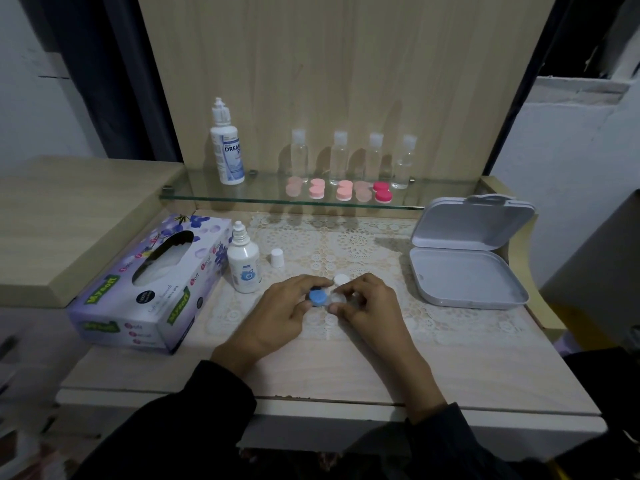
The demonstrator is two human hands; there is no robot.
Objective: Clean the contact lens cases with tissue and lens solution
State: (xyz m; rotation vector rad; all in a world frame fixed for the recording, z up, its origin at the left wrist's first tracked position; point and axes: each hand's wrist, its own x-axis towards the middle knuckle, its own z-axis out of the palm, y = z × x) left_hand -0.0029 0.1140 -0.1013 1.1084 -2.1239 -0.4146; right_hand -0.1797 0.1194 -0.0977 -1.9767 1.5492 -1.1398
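Note:
A contact lens case (pixel 323 297) with one blue cap and one uncovered white well lies on the lace mat between my hands. My left hand (pixel 287 306) grips its blue-capped side with thumb and fingers. My right hand (pixel 367 304) pinches something white at the open well; I cannot tell if it is tissue. A loose white cap (pixel 341 279) sits just behind the case. A small lens solution bottle (pixel 244 263) stands uncapped to the left, its white cap (pixel 277 257) beside it. A purple tissue box (pixel 152 282) lies further left.
An open grey tin (pixel 467 268) sits at the right. On the glass shelf (pixel 207 194) behind stand a large solution bottle (pixel 227 147), several clear bottles (pixel 299 155) and several pink and red lens cases (pixel 343 190). A wooden back panel rises behind.

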